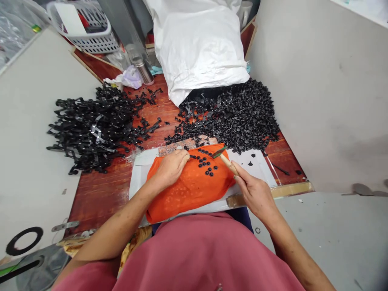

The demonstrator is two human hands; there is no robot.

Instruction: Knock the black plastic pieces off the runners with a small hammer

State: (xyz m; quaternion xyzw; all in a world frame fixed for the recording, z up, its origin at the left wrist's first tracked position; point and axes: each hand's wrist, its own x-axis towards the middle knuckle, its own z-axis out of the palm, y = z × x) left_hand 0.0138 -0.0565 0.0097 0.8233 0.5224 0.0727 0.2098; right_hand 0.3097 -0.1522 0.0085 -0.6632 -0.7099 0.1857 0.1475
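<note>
My right hand is closed round the pale wooden handle of a small hammer. Its dark greenish head is over the far right part of an orange cloth. My left hand rests on the cloth's far left part, fingertips pinched together at a small black part that they partly hide. Several round black pieces with paler centres lie on the cloth between the two hands. Beneath the cloth's far edge is a worn, speckled block.
A heap of black linked strips lies to the left. Small black stud-like pieces are piled on the right, below a white sack. Behind stand a steel flask and a white basket. Grey panels flank the reddish table.
</note>
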